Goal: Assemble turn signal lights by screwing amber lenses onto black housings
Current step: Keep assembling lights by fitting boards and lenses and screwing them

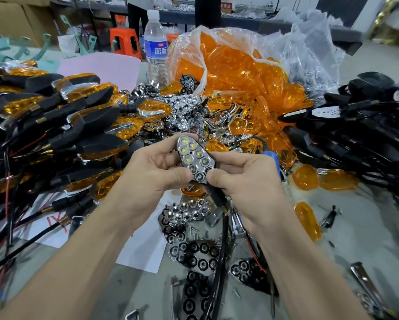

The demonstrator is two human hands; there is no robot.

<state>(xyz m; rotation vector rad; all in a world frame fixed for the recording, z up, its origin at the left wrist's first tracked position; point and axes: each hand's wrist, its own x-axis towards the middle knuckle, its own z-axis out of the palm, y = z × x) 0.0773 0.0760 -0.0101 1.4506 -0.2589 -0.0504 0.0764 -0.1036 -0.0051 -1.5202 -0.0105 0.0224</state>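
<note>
Here, both hands meet at the middle of the view around one unfinished light. It is a chrome honeycomb reflector plate (195,158) with small LEDs in its cells. As far as can be seen it sits on a black housing, whose black stem (214,192) and black cable (222,239) drop from its lower end.

The left hand (157,168) pinches the plate's left edge between thumb and curled fingers. The right hand (247,179) pinches the lower right end, thumb on top and fingers curled behind. The piece is held above the bench (367,239), face up toward the camera. Its long axis runs away from the person, with the pointed tip farthest and leaning slightly left. No lens covers it yet.

The next move, I judge, is to fetch a lens, and that turns on which side the lenses lie. The nearest loose amber plastic lenses (305,177) lie on the bench just right of the right hand, and another amber lens (308,220) lies nearer the person. So the right hand is the closer one, while the left could hold the plate alone.

The clear plastic bag of amber lenses (240,65) sits farther off, beyond the hands. Small screws (193,230) lie below the hands. Finished lights (83,112) are heaped on the left, and bare black housings (367,130) on the right.
</note>
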